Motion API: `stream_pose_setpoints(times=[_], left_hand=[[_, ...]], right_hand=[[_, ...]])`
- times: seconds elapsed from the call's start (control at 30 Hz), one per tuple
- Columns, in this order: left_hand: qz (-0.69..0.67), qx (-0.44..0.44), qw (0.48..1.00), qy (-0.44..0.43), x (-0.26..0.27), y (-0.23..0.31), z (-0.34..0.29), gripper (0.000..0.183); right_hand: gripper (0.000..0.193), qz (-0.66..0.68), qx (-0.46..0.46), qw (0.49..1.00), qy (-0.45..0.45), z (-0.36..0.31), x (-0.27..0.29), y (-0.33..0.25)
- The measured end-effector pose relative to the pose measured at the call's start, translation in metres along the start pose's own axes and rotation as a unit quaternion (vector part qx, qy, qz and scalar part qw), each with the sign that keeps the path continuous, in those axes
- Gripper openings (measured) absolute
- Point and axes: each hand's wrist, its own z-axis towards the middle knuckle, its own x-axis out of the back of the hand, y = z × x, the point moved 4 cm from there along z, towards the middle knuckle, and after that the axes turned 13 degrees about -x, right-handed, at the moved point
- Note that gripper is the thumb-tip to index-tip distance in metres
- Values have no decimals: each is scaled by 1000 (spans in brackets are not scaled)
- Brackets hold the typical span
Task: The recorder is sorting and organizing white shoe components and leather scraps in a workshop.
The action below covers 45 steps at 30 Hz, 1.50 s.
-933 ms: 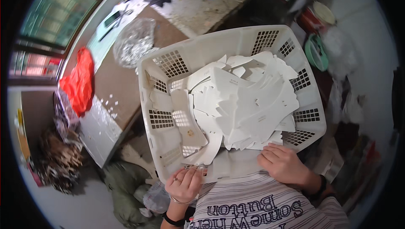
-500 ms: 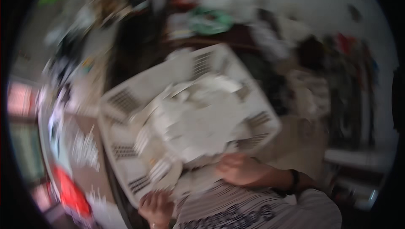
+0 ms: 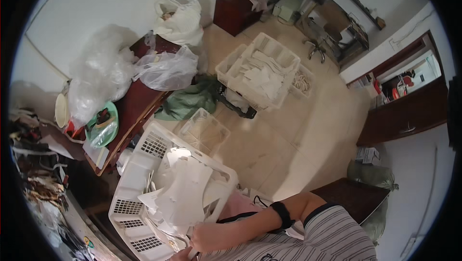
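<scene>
A white plastic basket [image 3: 115, 205] with slotted walls is tilted close against my body at the lower left. Thin white cut pieces [image 3: 185, 191], like card or sheet material, fill it in a loose heap. My right hand [image 3: 204, 238] is closed at the near side of the basket, next to the pieces; its fingers are turned away, so what it grips is hidden. Just beside it, my left hand [image 3: 182, 255] shows only partly at the lower edge, by the near rim. Its fingers are mostly out of sight.
Another white basket [image 3: 231, 71] of white pieces stands ahead on the tiled floor, with smaller baskets around it. A dark red table [image 3: 137, 109] on the left carries plastic bags [image 3: 166, 68] and a green basin [image 3: 109, 126]. A dark panel [image 3: 344, 198] leans at the right.
The view has swung to the right and sharpened, showing the room's floor and far baskets. The basket now sits lower left in view, and both hands stay at its near side.
</scene>
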Motion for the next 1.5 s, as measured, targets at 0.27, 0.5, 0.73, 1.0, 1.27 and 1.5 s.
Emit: stream_pose_setpoints(times=[0.27,0.5,0.73,1.0,1.27,1.5], left_hand=[[98,-27,991,-84,-8,56,82,23],[119,69,971,-198,-53,125,178,35],[175,19,949,-263,-100,53,281,30],[315,-134,916,-210,-195,-139,464,22],[448,-219,862,-94,-230,-225,600,16],[54,-80,975,-198,-280,-165,593,26]], right_hand=[[75,167,-350,869,306,-80,118,210],[79,566,-403,713,-94,-56,-8,439],[59,586,-439,680,34,-116,-124,481],[67,709,-503,469,157,-100,-303,500],[61,748,-506,278,328,-23,-416,528],[58,755,-548,275,233,-77,-463,532]])
